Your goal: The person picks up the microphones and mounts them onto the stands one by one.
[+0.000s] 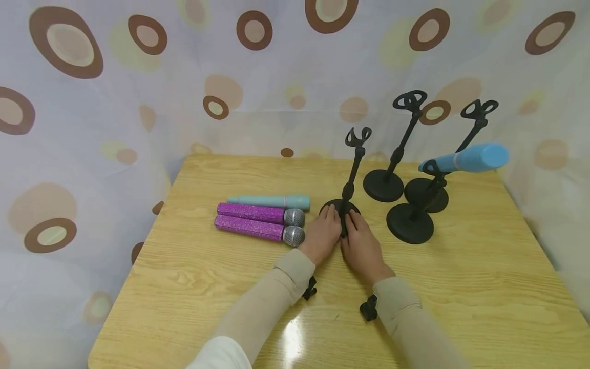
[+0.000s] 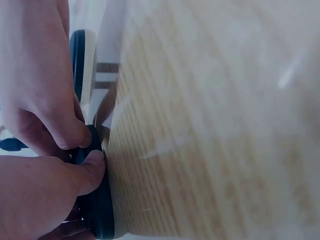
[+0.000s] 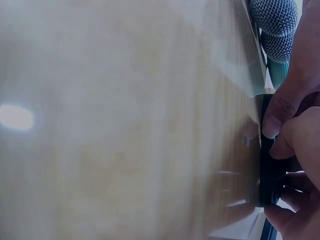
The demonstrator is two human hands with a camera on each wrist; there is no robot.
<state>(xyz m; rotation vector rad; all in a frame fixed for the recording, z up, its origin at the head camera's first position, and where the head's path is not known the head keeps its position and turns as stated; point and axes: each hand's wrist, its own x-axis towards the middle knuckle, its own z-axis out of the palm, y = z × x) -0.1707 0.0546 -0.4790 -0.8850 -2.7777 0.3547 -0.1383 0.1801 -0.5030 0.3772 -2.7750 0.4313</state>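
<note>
Both hands hold the round black base of a microphone stand (image 1: pixel 354 174) on the wooden table. My left hand (image 1: pixel 324 231) is at the left of the base and my right hand (image 1: pixel 363 250) at the right, fingers on top. In the left wrist view, the left thumb presses against the edge of the base (image 2: pixel 100 212). The right wrist view has both thumbs close together on that rim. The clip at the top of this stand has nothing in it. The undersides of the fingers are partly hidden.
Left of the hands lie two glittery purple microphones (image 1: pixel 251 212) and a pale teal microphone (image 1: pixel 267 201). Three more black stands are at the right, including a rear one (image 1: pixel 383 185). A blue microphone (image 1: pixel 479 158) sits in the clip of the front one (image 1: pixel 410 224). Patterned cloth (image 1: pixel 258 77) hangs behind.
</note>
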